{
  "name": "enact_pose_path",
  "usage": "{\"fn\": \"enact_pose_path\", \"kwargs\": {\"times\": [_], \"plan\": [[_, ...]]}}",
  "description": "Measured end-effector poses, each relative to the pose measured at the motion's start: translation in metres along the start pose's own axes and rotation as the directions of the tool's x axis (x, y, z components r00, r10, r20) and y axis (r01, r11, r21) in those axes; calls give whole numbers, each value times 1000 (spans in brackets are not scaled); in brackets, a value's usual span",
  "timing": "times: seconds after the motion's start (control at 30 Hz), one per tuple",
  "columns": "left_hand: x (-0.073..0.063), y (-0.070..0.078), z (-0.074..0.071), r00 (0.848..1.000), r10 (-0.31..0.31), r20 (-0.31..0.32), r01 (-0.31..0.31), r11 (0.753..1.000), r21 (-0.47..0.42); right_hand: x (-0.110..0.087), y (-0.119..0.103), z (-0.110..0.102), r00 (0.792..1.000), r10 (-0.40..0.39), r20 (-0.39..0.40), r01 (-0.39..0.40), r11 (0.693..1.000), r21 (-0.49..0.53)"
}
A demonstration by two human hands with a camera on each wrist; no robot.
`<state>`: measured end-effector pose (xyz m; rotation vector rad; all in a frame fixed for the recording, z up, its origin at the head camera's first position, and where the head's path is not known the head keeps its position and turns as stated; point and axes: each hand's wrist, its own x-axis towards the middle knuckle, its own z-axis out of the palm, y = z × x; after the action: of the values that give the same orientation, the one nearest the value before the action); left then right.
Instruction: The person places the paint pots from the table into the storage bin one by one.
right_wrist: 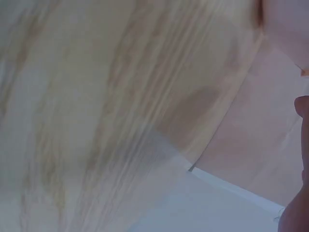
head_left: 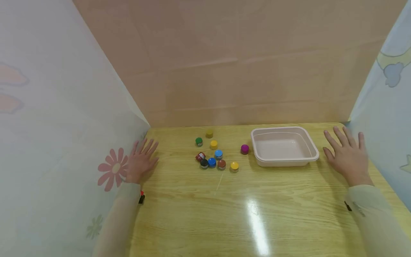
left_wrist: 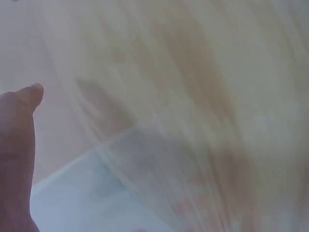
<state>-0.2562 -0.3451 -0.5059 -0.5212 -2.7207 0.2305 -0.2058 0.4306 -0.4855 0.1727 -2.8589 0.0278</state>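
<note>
My left hand [head_left: 140,163] lies at the table's left edge with fingers spread, holding nothing. On the far right my right hand [head_left: 348,159], fingers also spread and holding nothing, is beside a beige plastic basin [head_left: 282,163]. Small jars with coloured lids are grouped left of the basin: green [head_left: 199,142], olive [head_left: 209,133], two yellow [head_left: 213,144], light blue [head_left: 218,154], black [head_left: 204,164], blue [head_left: 212,162] and brown [head_left: 221,164]. A red jar [head_left: 200,156] is tipped over. Nearest the basin stands a purple-lidded jar [head_left: 245,149]. Each wrist view shows a thumb and blurred wood.
The pale wooden table [head_left: 192,214] meets a brown paper-covered wall [head_left: 237,71] at the back. White patterned panels stand close by both hands, on the left [head_left: 64,107] and the right [head_left: 385,132]. Light glares off the table front.
</note>
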Motion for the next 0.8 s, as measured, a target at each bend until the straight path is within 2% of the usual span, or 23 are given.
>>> {"fn": "enact_pose_path", "kwargs": {"times": [0.1, 0.17, 0.23, 0.3, 0.33, 0.47, 0.53, 0.6, 0.67, 0.8], "plan": [[5, 15, -3, 996, -84, 42, 88, 990, -109, -1, 0, -1, 999, 47, -9, -46, 996, 71], [8, 29, -3, 989, -134, 60, 143, 969, -202, -1, -1, 0, 997, 73, -20, -70, 989, 128], [12, 43, -5, 982, -170, 80, 186, 934, -304, 0, -5, 1, 994, 97, -56, -83, 974, 212], [15, 59, -6, 977, -192, 94, 214, 885, -413, 1, -9, 1, 991, 119, -67, -93, 948, 306], [17, 67, -6, 975, -196, 102, 221, 852, -475, 2, -11, 1, 990, 124, -68, -92, 931, 354], [23, 99, -10, 974, -183, 134, 226, 722, -655, 8, -20, 0, 994, 111, -13, -89, 858, 506], [25, 113, -12, 973, -164, 161, 230, 665, -711, 11, -23, 0, 996, 92, 7, -80, 831, 550], [28, 125, -14, 971, -147, 187, 238, 621, -747, 12, -27, 0, 997, 80, 10, -71, 808, 585], [31, 135, -14, 971, -129, 201, 238, 596, -767, 12, -29, 1, 997, 77, 9, -66, 791, 608], [36, 148, -11, 970, -103, 221, 240, 575, -782, 14, -34, 2, 996, 84, 15, -74, 763, 642]]}}
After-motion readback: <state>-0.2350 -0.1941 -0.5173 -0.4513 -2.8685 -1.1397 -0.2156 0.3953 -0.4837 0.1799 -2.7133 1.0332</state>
